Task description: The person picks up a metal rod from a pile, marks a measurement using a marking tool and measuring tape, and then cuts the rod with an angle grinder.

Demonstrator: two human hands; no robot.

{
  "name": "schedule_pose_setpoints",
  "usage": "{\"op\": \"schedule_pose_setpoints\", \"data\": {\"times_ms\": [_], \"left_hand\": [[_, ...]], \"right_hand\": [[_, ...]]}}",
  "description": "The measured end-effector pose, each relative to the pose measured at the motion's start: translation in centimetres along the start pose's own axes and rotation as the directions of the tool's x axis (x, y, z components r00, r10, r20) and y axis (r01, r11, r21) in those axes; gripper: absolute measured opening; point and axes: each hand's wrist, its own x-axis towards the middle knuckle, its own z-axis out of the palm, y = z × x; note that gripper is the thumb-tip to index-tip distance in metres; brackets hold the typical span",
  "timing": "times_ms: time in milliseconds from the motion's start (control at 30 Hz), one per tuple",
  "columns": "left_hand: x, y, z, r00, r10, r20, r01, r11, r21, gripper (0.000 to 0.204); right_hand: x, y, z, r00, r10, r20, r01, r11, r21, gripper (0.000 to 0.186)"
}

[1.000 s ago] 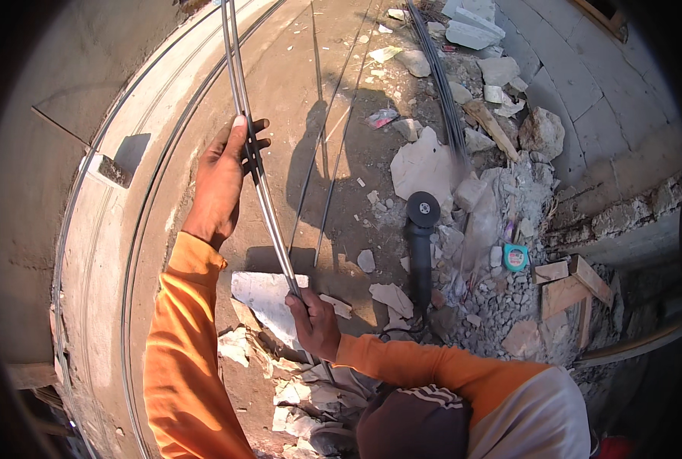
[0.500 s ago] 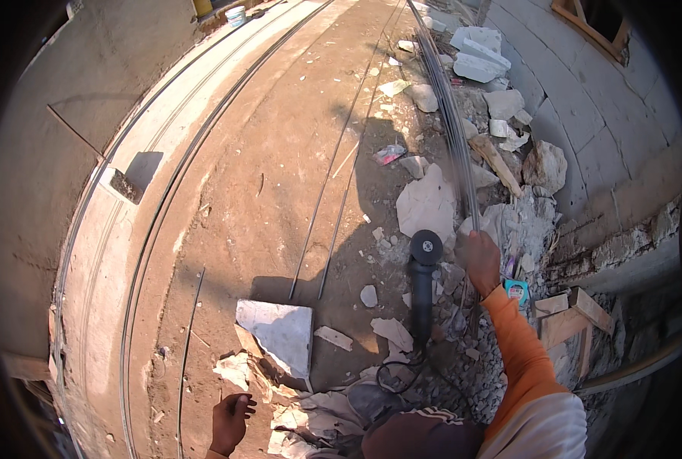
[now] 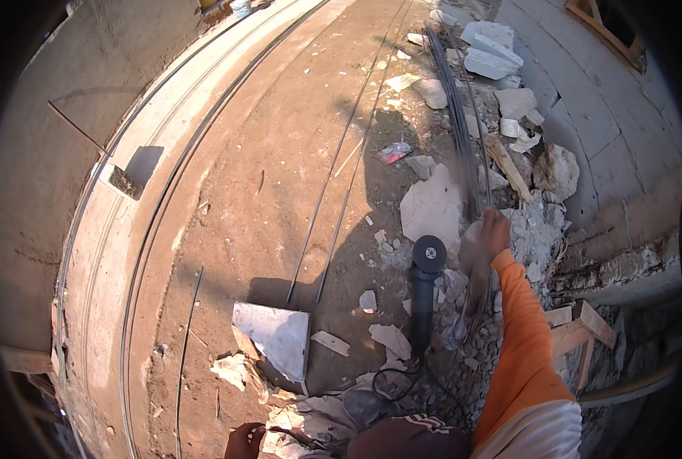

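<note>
The right hand grips a bundle of steel rods just right of the angle grinder, rods running lengthwise away over rubble-strewn dirt ground. Whether the left hand is open, I cannot tell.

Right arm, lower right of frame: long orange sleeve to the wrist, white garment at the shoulder. Both hands bare, ungloved; left hand at bottom edge.

Right hand now on rod bundle
</note>
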Motion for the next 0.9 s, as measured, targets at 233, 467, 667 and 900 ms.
{"op": "schedule_pose_setpoints", "data": {"times_ms": [233, 467, 667, 900], "left_hand": [[-3.3, -3.1, 0.9, 0.993, -0.099, 0.071, 0.091, 0.991, 0.102, 0.025], [-3.8, -6.3, 2.8, 0.984, -0.179, -0.001, 0.177, 0.973, -0.146, 0.026], [-6.1, -7.6, 3.2, 0.96, -0.276, 0.043, 0.279, 0.956, -0.093, 0.025], [-5.6, -8.0, 2.8, 0.975, -0.218, 0.033, 0.22, 0.969, -0.113, 0.025]], "right_hand": [[19.6, 4.4, 5.6, 0.902, 0.289, 0.32, -0.405, 0.823, 0.399, 0.051], [21.9, 8.6, 11.0, 0.95, 0.31, 0.04, -0.294, 0.929, -0.225, 0.048], [18.0, 7.8, 9.3, 0.965, 0.255, -0.058, -0.261, 0.958, -0.119, 0.05], [15.8, 8.4, 6.6, 0.964, 0.264, 0.011, -0.265, 0.963, 0.054, 0.043]]}}
